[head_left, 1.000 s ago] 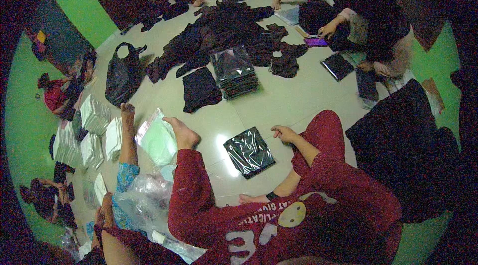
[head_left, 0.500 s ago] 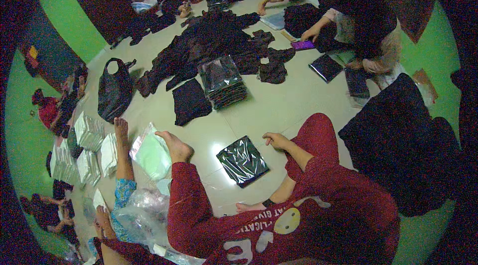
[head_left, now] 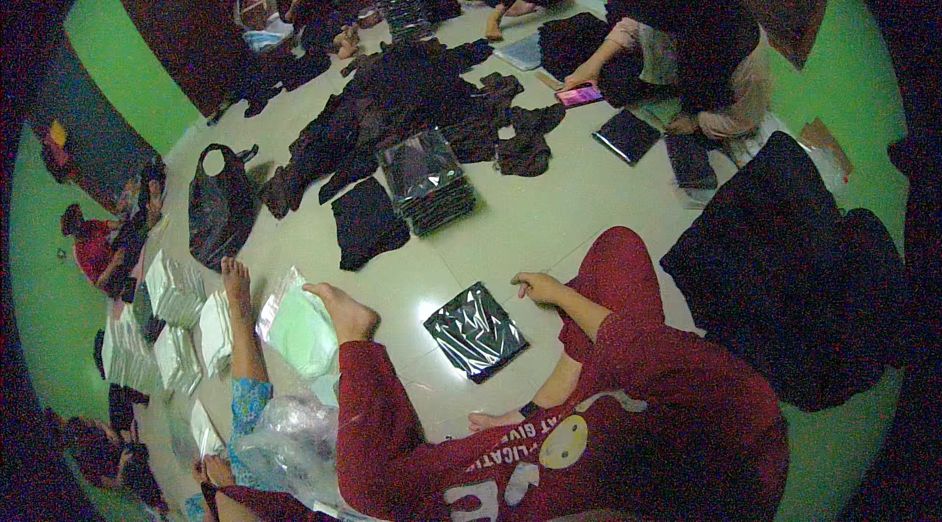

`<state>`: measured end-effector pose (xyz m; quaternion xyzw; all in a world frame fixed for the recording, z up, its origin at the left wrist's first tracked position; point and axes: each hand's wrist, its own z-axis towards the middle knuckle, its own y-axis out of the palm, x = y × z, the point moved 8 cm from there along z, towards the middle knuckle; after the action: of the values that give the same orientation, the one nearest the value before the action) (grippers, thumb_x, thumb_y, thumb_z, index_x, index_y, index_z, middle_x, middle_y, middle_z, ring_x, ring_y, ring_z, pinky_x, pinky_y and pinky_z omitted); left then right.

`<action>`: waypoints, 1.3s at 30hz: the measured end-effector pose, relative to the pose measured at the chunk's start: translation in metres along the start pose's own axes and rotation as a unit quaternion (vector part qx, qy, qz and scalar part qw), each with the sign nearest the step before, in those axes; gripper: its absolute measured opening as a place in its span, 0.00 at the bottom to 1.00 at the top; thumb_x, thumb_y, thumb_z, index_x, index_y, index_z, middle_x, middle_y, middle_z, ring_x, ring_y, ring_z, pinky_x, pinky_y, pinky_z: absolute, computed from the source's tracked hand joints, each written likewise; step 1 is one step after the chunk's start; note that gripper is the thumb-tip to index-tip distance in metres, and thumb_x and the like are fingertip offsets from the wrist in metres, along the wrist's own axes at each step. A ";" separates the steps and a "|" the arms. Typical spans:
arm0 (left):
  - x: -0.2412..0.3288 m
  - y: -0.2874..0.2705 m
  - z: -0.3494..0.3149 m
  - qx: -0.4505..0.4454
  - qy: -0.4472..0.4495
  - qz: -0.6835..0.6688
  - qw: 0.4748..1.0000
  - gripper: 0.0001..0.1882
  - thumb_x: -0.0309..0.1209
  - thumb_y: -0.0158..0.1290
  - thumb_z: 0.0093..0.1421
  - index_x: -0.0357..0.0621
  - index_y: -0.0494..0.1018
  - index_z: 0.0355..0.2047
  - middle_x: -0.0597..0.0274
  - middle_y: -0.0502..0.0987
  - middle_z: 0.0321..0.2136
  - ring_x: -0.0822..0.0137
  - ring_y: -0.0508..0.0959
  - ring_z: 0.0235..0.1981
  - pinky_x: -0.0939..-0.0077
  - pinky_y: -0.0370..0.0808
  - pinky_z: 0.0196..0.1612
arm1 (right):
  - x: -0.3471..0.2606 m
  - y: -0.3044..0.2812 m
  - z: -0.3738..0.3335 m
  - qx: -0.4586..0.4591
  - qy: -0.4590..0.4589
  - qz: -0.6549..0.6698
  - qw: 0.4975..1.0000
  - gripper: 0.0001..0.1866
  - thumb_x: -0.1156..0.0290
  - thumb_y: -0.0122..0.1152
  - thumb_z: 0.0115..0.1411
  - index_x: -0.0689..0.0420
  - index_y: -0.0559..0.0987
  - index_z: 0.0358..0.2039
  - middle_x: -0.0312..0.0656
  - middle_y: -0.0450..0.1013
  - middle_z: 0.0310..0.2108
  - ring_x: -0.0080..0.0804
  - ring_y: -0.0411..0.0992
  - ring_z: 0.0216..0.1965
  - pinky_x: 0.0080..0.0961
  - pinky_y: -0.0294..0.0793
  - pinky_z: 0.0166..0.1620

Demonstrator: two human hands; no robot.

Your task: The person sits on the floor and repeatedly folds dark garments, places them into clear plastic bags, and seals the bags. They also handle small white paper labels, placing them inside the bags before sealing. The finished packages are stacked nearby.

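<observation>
A square packet of folded black cloth in shiny clear plastic (head_left: 478, 331) lies on the pale tiled floor before me. Just beyond its upper right corner is my right hand (head_left: 536, 287), empty, fingers apart and loosely bent, the forearm beside my raised right knee. My left hand (head_left: 213, 470) shows at the lower left, at the end of a dark red sleeve, near a white folded piece (head_left: 207, 429). Its fingers are too dim to read. Crumpled clear plastic (head_left: 294, 443) lies between that arm and my left leg. A pale green sheet in clear plastic (head_left: 302, 331) rests by my left foot.
Ahead stand a stack of black packets (head_left: 427, 179), a folded black cloth (head_left: 370, 223) and a heap of dark clothes (head_left: 392, 100). White stacks (head_left: 177, 355) and a black bag (head_left: 222, 203) lie left. A co-worker at right holds a phone (head_left: 579, 96); a black bundle (head_left: 785, 277) lies near.
The view has shifted, so the far things sit lower and slightly left. My left hand shows lower in the picture. My right hand stays by the packet, which lies in place.
</observation>
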<state>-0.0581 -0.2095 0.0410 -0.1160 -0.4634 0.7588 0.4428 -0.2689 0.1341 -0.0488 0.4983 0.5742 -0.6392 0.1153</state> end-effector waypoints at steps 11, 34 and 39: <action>0.003 -0.029 -0.004 0.035 -0.061 -0.106 0.992 0.47 0.27 0.48 0.35 0.23 0.38 0.54 0.33 0.52 0.50 0.45 0.52 0.55 0.58 0.32 0.60 | 0.010 0.007 0.003 -0.018 0.026 0.024 0.999 0.24 0.81 0.45 0.42 0.53 0.70 0.43 0.38 0.74 0.29 0.33 0.73 0.31 0.30 0.69 0.34; 0.028 -0.005 -0.002 -0.100 0.109 0.378 0.914 0.29 0.28 0.45 0.38 0.16 0.60 0.41 0.30 0.64 0.42 0.40 0.54 0.53 0.40 0.32 0.56 | -0.003 -0.003 -0.004 -0.003 0.019 0.005 1.000 0.22 0.79 0.47 0.43 0.52 0.71 0.42 0.39 0.74 0.29 0.33 0.72 0.31 0.30 0.70 0.35; 0.003 0.000 -0.009 0.053 0.114 0.143 0.982 0.21 0.28 0.43 0.42 0.21 0.68 0.34 0.31 0.68 0.34 0.40 0.60 0.48 0.34 0.37 0.53 | -0.003 -0.001 -0.004 -0.004 0.041 -0.020 0.999 0.23 0.81 0.43 0.43 0.53 0.70 0.42 0.38 0.74 0.27 0.31 0.72 0.28 0.26 0.70 0.31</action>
<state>-0.0546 -0.2017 0.0366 -0.2429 -0.3478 0.8197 0.3849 -0.2669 0.1364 -0.0454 0.5116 0.5913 -0.6181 0.0811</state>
